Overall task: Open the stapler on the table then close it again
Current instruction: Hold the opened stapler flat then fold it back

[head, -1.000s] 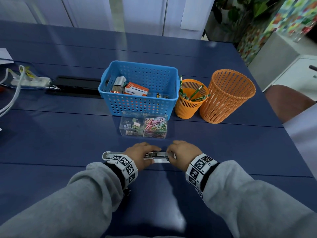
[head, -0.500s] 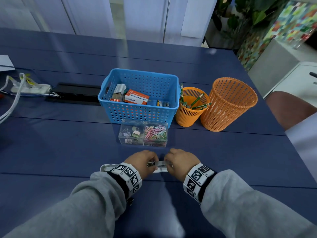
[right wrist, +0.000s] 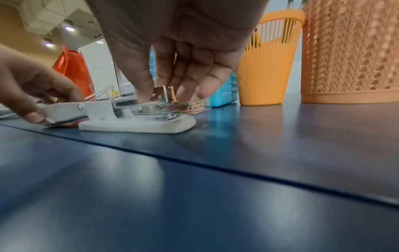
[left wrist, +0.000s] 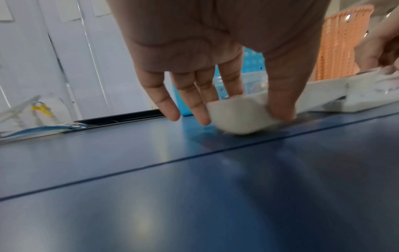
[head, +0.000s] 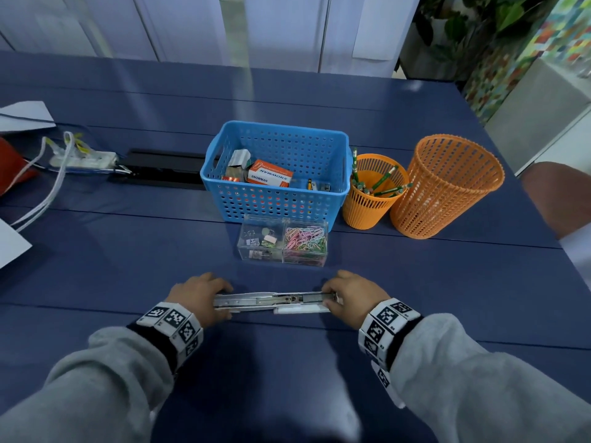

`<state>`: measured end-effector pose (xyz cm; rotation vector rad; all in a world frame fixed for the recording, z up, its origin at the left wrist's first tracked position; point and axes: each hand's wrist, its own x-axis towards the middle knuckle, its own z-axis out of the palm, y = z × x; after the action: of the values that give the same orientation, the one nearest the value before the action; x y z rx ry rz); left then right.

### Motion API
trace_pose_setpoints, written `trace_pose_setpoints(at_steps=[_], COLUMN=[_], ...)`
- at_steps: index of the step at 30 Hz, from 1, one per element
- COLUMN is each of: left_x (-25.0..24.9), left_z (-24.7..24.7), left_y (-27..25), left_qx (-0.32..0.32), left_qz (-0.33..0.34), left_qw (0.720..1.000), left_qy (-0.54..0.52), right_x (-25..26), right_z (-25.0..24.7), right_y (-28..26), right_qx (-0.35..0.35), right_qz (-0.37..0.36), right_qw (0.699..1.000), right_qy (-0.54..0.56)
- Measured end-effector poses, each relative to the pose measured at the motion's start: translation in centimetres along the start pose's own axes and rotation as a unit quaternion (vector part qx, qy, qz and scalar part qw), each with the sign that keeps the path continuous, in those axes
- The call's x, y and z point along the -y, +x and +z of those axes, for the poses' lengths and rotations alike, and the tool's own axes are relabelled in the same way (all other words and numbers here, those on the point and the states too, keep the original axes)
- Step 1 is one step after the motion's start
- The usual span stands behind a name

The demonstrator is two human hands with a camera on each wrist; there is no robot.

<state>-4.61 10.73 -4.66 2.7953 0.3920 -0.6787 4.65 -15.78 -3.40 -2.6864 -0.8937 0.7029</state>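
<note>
The white and metal stapler (head: 275, 302) lies swung open, nearly flat, on the blue table (head: 128, 257) in front of me. My left hand (head: 204, 297) pinches the white tip of its cover (left wrist: 239, 119) between thumb and fingers. The right hand (head: 343, 294) holds the other end, fingertips (right wrist: 187, 95) pinching the raised metal magazine above the white base (right wrist: 138, 125). In the right wrist view, the left hand (right wrist: 34, 88) grips the cover beyond the hinge.
A clear box of paper clips (head: 283, 243) sits just behind the stapler. Further back stand a blue basket (head: 275, 174), an orange pencil cup (head: 372, 193) and a taller orange mesh bin (head: 444, 187). Cables and a power strip (head: 80, 158) lie far left.
Both hands have slid apart from the stapler's middle to its two ends. The stapler stays spread open on the table.
</note>
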Motion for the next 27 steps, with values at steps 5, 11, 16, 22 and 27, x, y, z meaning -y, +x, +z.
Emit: trace_pose_setpoints(at_steps=[5,11,16,22,27], left_x=[0.9,-1.5,-6.4,-11.2,-13.2], left_z=[-0.8,-4.0,-4.5,-1.7,-0.7], left_y=[-0.8,-1.5,-0.9,0.5,1.0], left_qx=[0.007,-0.082,-0.041,0.044,0.048], left_qz=[0.023,0.11,0.16,0.196,0.191], left_qw=[0.995,0.955,0.939,0.942,0.971], left_qy=[-0.099,-0.264,-0.303,-0.269,-0.134], right_x=[-0.4,-1.2,-1.2,-1.4,-2.0], right_z=[0.2,0.9,1.6,2.1,2.1], right_y=[0.0,-0.3,-0.3,-0.8,-1.4], right_qx=[-0.002,0.004,-0.027,-0.039,-0.046], right_qz=[0.014,0.071,0.089,0.109,0.107], right_qw=[1.0,0.994,0.988,0.979,0.978], right_qy=[0.021,0.081,0.127,0.168,0.174])
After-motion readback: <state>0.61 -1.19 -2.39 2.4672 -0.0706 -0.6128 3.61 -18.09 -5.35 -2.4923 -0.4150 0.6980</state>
